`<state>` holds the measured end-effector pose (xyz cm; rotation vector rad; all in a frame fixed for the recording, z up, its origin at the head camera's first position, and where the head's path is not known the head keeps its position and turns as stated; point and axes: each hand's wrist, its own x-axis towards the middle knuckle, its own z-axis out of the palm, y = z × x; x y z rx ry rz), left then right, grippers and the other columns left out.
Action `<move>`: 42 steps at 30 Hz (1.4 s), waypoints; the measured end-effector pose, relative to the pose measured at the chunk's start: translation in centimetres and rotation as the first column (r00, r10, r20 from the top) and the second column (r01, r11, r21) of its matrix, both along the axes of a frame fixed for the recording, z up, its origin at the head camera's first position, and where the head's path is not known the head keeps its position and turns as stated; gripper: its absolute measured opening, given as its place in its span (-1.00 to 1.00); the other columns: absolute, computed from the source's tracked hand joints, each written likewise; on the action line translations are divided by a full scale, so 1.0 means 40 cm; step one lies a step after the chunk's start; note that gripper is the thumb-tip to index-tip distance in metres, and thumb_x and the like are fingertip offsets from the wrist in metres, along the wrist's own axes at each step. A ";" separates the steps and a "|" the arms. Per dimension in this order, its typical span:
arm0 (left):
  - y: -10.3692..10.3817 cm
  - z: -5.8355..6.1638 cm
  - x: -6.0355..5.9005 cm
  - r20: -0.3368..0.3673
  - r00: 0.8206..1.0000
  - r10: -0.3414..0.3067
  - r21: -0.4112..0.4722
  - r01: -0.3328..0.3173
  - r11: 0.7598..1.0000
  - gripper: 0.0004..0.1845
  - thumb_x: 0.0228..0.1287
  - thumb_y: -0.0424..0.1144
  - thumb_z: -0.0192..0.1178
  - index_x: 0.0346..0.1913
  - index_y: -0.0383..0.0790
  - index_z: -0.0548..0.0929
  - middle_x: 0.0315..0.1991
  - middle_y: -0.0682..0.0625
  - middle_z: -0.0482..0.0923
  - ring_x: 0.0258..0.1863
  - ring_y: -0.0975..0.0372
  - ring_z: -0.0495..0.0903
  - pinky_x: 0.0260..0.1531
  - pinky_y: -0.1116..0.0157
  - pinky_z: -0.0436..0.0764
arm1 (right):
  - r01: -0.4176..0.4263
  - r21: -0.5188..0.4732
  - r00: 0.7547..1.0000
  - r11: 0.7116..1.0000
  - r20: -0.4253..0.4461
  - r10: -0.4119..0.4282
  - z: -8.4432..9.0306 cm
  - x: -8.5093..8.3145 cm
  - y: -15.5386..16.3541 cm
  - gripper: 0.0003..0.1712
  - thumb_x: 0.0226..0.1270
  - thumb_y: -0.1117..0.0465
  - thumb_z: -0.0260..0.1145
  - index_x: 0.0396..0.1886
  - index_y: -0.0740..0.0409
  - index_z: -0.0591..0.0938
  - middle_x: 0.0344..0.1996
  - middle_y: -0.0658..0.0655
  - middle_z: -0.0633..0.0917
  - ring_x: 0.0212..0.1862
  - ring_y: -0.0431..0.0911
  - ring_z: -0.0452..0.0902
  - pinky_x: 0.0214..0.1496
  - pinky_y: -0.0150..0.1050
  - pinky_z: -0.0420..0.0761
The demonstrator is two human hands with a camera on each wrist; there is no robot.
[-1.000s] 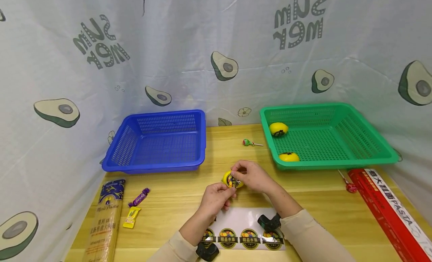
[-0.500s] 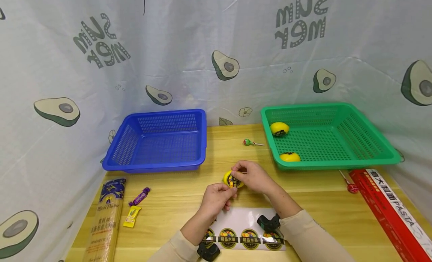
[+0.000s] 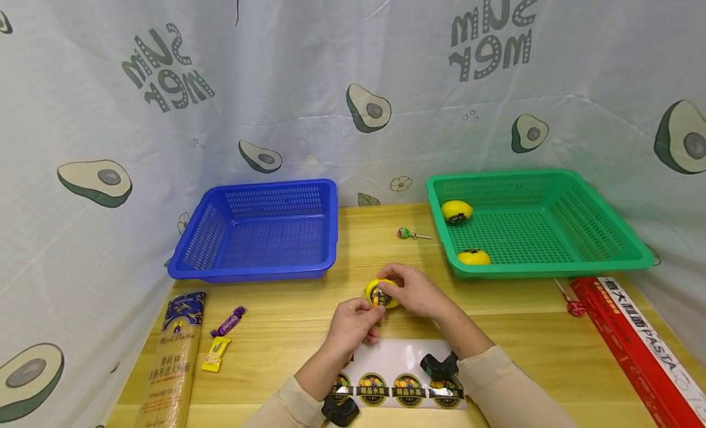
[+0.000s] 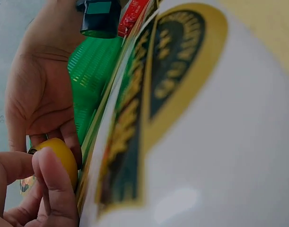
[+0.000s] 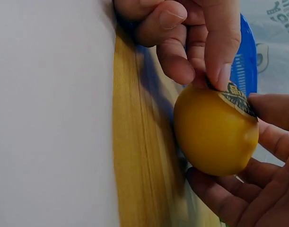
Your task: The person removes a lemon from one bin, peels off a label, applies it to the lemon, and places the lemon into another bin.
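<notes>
Head view shows both hands meeting over the wooden table [image 3: 551,330] around a yellow lemon [image 3: 380,291], just at 12 o'clock of a white sticker sheet [image 3: 394,360] that lies nearest the person. The right hand [image 3: 416,290] cups the lemon from the 3 o'clock side, fingers curled round it, which seems meant to keep the round fruit from rolling. The left hand [image 3: 353,322] comes from 7 o'clock and its fingertips pinch at a dark round sticker [image 3: 379,298] on the lemon's near face. In the right wrist view the sticker [image 5: 236,98] sits on the upper curve of the lemon [image 5: 214,130], with a fingertip pressing its edge down, likely so it follows the curved skin. The sheet lies close at hand, probably so stickers can be peeled without reaching; four stickers remain along its near edge. At 2 o'clock a green basket [image 3: 607,232] holds two more lemons [image 3: 456,211], each showing a dark patch. At 10 o'clock stands a blue basket [image 3: 254,232]. A lollipop [image 3: 407,233] lies between the baskets, two wrapped candies [image 3: 220,339] and a pasta pack [image 3: 173,354] lie at 9 o'clock, and a red box [image 3: 629,336] at 3 o'clock.
</notes>
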<state>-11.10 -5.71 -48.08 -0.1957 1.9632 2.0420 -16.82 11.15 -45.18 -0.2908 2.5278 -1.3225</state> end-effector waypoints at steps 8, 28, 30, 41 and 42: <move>-0.007 0.036 0.003 -0.142 0.989 0.041 -0.020 -0.044 0.999 -0.77 0.40 -0.24 0.29 -0.11 -0.36 0.55 -0.09 -0.23 0.65 -0.34 0.06 0.75 -0.28 0.18 0.79 | 0.089 -0.195 0.996 0.977 0.046 -0.082 0.019 0.022 0.017 -0.65 0.52 0.10 0.28 0.14 0.19 0.58 0.13 0.26 0.65 0.07 0.06 0.65 0.02 -0.18 0.69; -0.018 0.154 -0.010 -0.325 0.943 -0.075 -0.096 0.046 0.994 -0.49 0.30 0.02 0.40 0.23 -0.09 0.58 -0.17 -0.06 0.62 -0.46 0.29 0.48 -0.52 0.44 0.48 | 0.168 -0.603 0.986 0.779 0.087 -0.145 0.099 0.138 -0.047 -0.57 0.61 0.25 0.09 0.35 0.31 0.34 0.05 0.21 0.38 0.06 -0.15 0.53 0.03 -0.33 0.70; -0.021 0.152 -0.008 -0.352 0.934 -0.064 -0.107 0.027 0.994 -0.54 0.31 0.01 0.40 0.19 -0.05 0.61 -0.16 -0.06 0.65 -0.41 0.29 0.52 -0.50 0.44 0.51 | 0.181 -0.618 0.984 0.765 0.114 -0.140 0.094 0.142 -0.058 -0.59 0.63 0.21 0.03 0.33 0.30 0.33 0.06 0.22 0.42 0.05 -0.14 0.53 0.03 -0.31 0.70; -0.029 0.140 -0.007 -0.432 0.900 -0.053 -0.058 0.030 0.998 -0.65 0.47 -0.11 0.25 0.23 -0.09 0.62 -0.05 -0.15 0.64 -0.26 0.31 0.63 -0.29 0.39 0.69 | 0.169 -0.599 0.983 0.783 0.043 -0.180 0.056 0.149 -0.086 -0.61 0.69 0.15 -0.02 0.34 0.25 0.38 0.04 0.32 0.48 -0.03 -0.18 0.63 -0.05 -0.26 0.75; -0.029 0.138 -0.007 -0.436 0.899 -0.046 -0.056 0.023 0.998 -0.65 0.49 -0.11 0.23 0.24 -0.09 0.62 -0.05 -0.16 0.63 -0.27 0.31 0.62 -0.30 0.39 0.68 | 0.163 -0.596 0.983 0.786 0.028 -0.183 0.054 0.149 -0.087 -0.61 0.69 0.16 -0.02 0.34 0.25 0.38 0.05 0.33 0.47 -0.03 -0.19 0.63 -0.06 -0.27 0.75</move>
